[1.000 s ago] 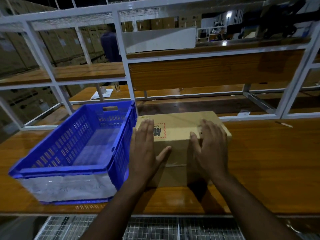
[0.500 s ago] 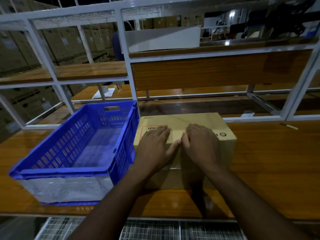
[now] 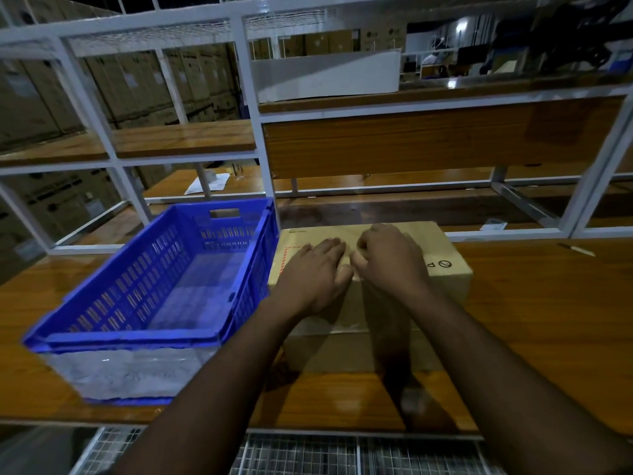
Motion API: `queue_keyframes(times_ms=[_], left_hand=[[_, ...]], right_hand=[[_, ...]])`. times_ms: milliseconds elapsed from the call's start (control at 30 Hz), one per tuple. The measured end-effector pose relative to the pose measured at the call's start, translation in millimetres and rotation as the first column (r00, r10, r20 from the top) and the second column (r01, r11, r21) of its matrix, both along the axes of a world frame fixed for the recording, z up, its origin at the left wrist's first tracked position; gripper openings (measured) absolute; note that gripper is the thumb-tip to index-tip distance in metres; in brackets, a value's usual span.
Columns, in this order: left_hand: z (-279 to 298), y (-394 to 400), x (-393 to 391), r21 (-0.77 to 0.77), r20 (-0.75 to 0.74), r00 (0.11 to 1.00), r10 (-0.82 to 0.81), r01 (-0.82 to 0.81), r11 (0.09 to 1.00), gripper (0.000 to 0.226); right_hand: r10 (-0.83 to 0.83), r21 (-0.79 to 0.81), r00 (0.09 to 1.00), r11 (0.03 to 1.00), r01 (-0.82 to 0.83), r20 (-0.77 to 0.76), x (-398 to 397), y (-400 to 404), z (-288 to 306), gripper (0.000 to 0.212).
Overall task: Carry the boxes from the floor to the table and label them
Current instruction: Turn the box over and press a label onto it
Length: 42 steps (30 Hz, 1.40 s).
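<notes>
**Cardboard box pressed flat under both hands**

Cardboard box [image 3: 373, 269] sits on the tabletop [image 3: 548, 320], just right of the blue crate [image 3: 154, 286], close enough to touch it. I read my left hand [image 3: 313, 272] as lying flat on the lid with straight fingers, probably smoothing a label; my right hand [image 3: 390, 262] is curled beside it, whether pinching anything I cannot tell. A second ago both hands were spread apart over the lid; now they meet at its middle.
</notes>
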<state>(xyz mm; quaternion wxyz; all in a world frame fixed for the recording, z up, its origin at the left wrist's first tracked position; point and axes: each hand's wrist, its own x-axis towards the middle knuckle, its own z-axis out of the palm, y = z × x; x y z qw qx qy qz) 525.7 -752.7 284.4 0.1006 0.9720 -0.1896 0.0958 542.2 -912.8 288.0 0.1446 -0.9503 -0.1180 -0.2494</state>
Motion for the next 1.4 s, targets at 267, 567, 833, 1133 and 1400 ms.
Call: queue_keyframes(times_ms=[267, 567, 833, 1133, 1400], left_hand=[[-2, 1, 9, 0.040, -0.050, 0.999, 0.011, -0.009, 0.999, 0.061], [2, 37, 15, -0.011, -0.111, 0.969, 0.221, -0.224, 0.975, 0.079], [2, 38, 14, -0.052, -0.098, 0.968, 0.229, -0.235, 0.971, 0.077], [-11, 41, 3, -0.335, -0.174, 0.921, 0.349, -0.389, 0.858, 0.114], [-20, 39, -41, -0.507, 0.022, 0.954, 0.299, -0.247, 0.826, 0.100]], right_hand=[[0.050, 0.012, 0.990, 0.999, -0.049, -0.135, 8, -2, -1, 0.030], [-0.190, 0.048, 0.970, 0.979, 0.199, -0.149, 6, -27, -9, 0.038], [-0.187, 0.106, 0.963, 0.972, 0.209, -0.193, 17, -44, 2, 0.029], [-0.385, 0.093, 0.893, 0.905, 0.414, -0.232, 8, -50, -3, 0.067], [-0.297, 0.302, 0.949, 0.900, 0.314, -0.105, -34, -61, -10, 0.081]])
